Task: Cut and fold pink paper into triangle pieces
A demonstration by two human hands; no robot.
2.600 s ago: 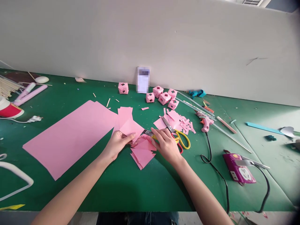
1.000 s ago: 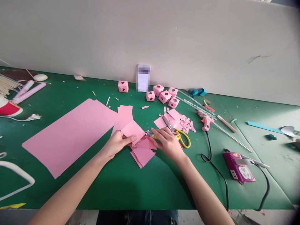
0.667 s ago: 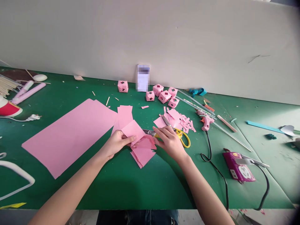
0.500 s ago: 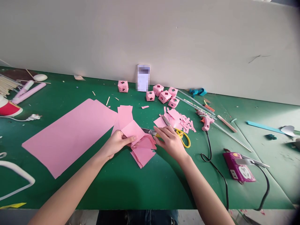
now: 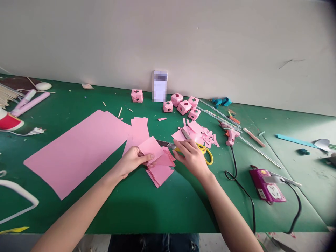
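My left hand (image 5: 134,160) pinches a pink paper square (image 5: 151,150) between thumb and fingers. In my right hand (image 5: 191,154) is a utility knife (image 5: 171,146) with a silver collar and a yellow body, mostly hidden by the fingers. Its blade points left, at the upper right edge of the square; whether it touches is unclear. Under the left hand's paper lie several cut pink paper pieces (image 5: 160,175). Scissors (image 5: 208,155) with yellow handles rest beside and partly behind the right hand, their blades on pink paper scraps (image 5: 195,129).
Large pink sheets (image 5: 78,150) and pink strips (image 5: 139,129) lie left. Several folded pink paper boxes (image 5: 184,107) stand near a phone (image 5: 160,87) against the wall. Right are a pink glue gun (image 5: 231,135), clear glue sticks (image 5: 259,152), a purple power strip (image 5: 269,185) and cords.
The knife blade has slid out from the paper square toward its upper edge, and my right hand has shifted slightly right. My left hand keeps its pinch, the paper moving slightly right.
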